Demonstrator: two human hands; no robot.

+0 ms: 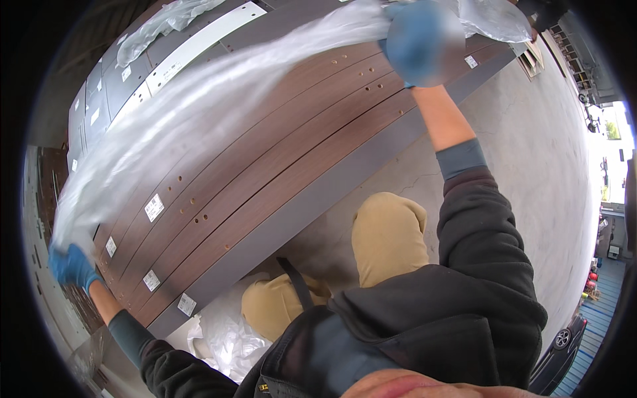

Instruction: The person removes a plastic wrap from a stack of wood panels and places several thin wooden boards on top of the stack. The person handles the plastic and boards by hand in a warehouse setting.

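A long strip of clear plastic film [166,113] stretches in an arc between my two arms, over a stack of dark brown wood-grain boards [265,159]. At the near left corner of the stack, my left hand [71,266] in a blue glove is closed on one end of the film. My right hand [415,45], gloved in blue too, reaches far out over the right end of the boards. It is partly blurred, but the film runs taut into its grip. Holes and white labels mark the boards; the nearest one shows a grey edge.
Grey panels and a white drilled strip [206,46] lie on the far side of the stack. Crumpled plastic [229,338] rests on the floor by my bent knees. Concrete floor [524,172] extends to the right, toward shelving and a dark car [561,351].
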